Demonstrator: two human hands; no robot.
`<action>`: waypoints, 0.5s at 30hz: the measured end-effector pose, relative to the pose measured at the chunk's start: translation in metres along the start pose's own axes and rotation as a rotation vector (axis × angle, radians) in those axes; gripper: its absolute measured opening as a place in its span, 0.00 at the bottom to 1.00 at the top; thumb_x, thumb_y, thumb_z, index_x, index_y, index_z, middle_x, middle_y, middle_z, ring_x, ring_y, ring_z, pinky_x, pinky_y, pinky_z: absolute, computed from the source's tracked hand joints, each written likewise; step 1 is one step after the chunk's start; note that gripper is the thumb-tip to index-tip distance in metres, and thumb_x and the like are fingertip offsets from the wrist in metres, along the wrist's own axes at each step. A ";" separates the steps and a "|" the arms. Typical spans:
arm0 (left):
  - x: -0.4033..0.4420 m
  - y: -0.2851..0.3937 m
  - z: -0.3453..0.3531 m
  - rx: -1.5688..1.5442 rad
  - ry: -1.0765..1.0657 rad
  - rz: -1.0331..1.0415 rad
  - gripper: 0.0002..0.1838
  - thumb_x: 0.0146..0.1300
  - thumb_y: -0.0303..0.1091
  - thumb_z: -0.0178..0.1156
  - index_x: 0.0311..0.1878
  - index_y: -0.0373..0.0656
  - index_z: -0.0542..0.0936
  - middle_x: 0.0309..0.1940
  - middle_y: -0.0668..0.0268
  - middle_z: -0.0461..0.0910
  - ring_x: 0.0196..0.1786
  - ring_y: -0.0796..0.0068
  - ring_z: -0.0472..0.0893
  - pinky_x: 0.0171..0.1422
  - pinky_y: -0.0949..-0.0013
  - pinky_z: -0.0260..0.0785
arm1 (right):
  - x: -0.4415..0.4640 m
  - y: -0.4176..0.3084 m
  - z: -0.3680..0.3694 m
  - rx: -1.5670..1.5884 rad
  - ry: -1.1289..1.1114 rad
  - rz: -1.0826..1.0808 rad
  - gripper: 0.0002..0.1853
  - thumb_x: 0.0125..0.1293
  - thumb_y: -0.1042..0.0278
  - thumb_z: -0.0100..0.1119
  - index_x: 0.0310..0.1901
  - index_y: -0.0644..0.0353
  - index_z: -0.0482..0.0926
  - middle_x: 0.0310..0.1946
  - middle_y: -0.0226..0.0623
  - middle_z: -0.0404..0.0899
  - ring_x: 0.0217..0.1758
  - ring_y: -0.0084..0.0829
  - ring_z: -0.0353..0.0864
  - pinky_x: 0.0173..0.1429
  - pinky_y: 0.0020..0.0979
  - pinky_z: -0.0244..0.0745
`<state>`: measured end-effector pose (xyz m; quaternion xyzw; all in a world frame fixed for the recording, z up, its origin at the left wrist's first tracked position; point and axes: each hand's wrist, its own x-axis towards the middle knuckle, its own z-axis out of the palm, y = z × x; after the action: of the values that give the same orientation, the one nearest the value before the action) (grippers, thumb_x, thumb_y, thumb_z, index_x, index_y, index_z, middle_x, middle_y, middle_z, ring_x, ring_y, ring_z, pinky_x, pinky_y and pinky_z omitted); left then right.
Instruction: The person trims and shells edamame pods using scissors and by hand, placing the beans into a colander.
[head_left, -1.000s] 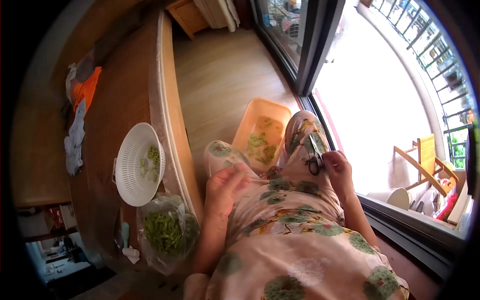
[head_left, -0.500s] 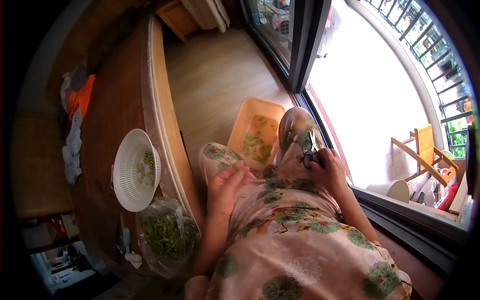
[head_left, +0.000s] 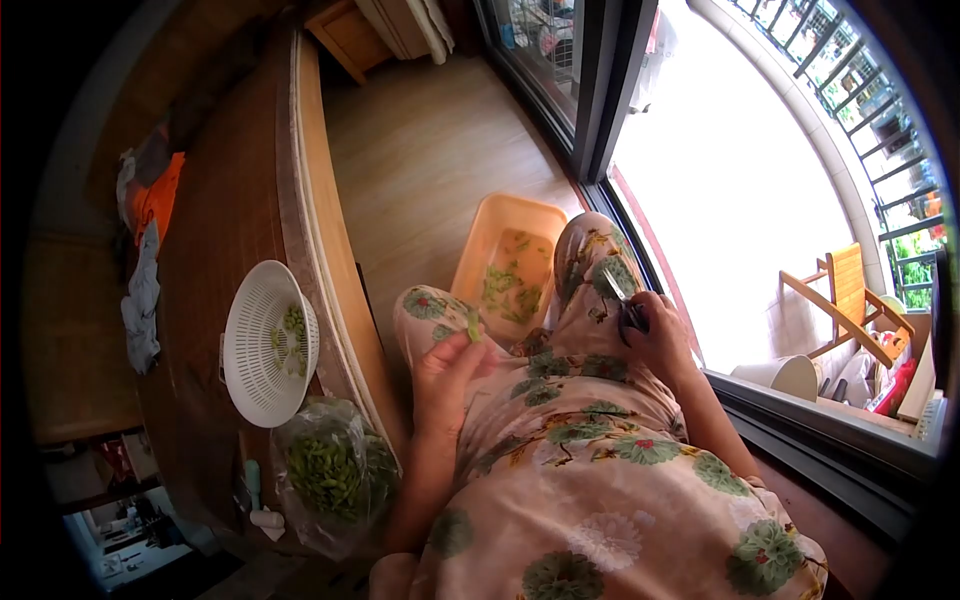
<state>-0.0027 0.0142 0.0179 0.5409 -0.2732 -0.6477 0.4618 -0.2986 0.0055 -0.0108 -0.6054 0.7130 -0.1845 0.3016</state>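
Between the thumb and fingertips of my left hand (head_left: 443, 378) is a green bean pod (head_left: 474, 326), its tip pointing up and away from me. My right hand (head_left: 662, 338) grips dark-handled scissors (head_left: 615, 287) above my right thigh, blades toward my knee. Beyond my knees, on the floor, an orange plastic basin (head_left: 478, 222) contains green pods or pod pieces (head_left: 514, 294). On the table to my left stands a white colander (head_left: 250, 350) with a few shelled green beans (head_left: 292, 322). Beside it a clear plastic bag (head_left: 292, 528) holds many green pods (head_left: 325, 478).
The wooden table (head_left: 222, 220) runs along my left, with a green-handled tool (head_left: 254, 484) near the bag and cloths (head_left: 146, 300) at its far side. A sliding door frame (head_left: 620, 90) is close on my right. Outside stands a wooden folding chair (head_left: 848, 300).
The pod in my left hand has come up into clearer view above the fingertips. In my right hand the scissors have turned, their blades now tilting farther left.
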 end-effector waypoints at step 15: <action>0.001 -0.001 0.005 -0.022 0.049 -0.043 0.16 0.63 0.31 0.59 0.52 0.36 0.78 0.34 0.63 0.82 0.34 0.75 0.82 0.39 0.75 0.75 | -0.005 -0.063 0.018 0.654 -0.642 -0.366 0.27 0.55 0.72 0.61 0.59 0.59 0.69 0.49 0.44 0.74 0.53 0.34 0.75 0.57 0.33 0.70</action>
<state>-0.0073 0.0130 0.0181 0.5574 -0.2430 -0.6470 0.4600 -0.2392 -0.0002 0.0167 -0.6206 0.3707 -0.2528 0.6431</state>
